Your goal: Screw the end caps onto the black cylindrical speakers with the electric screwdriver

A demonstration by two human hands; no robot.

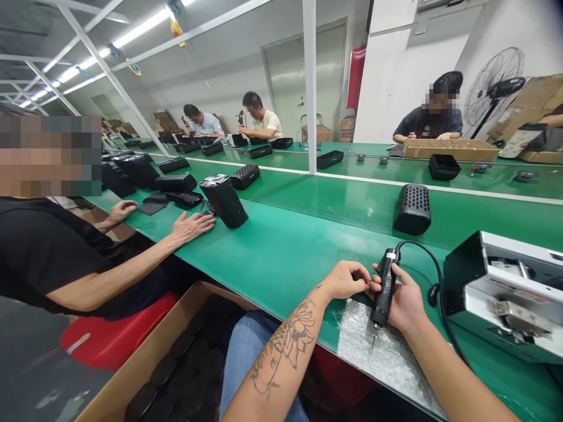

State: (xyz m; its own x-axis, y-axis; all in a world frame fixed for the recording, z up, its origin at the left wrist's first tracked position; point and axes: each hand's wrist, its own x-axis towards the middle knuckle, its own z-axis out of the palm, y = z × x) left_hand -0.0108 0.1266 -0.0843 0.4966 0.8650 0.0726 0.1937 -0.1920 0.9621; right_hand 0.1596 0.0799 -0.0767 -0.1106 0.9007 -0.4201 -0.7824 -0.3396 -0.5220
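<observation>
My right hand (407, 298) is wrapped round a black electric screwdriver (385, 287), its bit pointing down over a sheet of bubble wrap (398, 369) at the bench's near edge. A black cord loops from the tool's top toward the right. Close by on the left, my left hand (345, 280) has its fingers curled together by the tool's side; whatever they hold, if anything, is too small to make out. Beyond the tool, a black perforated housing (412, 208) stands on the green bench (285, 246).
To the right sits a white and black machine (505, 293). A co-worker's hand (189, 228) rests near a black housing (225, 202) on the left. Below the bench edge is a carton (132, 375) of dark parts. A white post (310, 88) rises beyond.
</observation>
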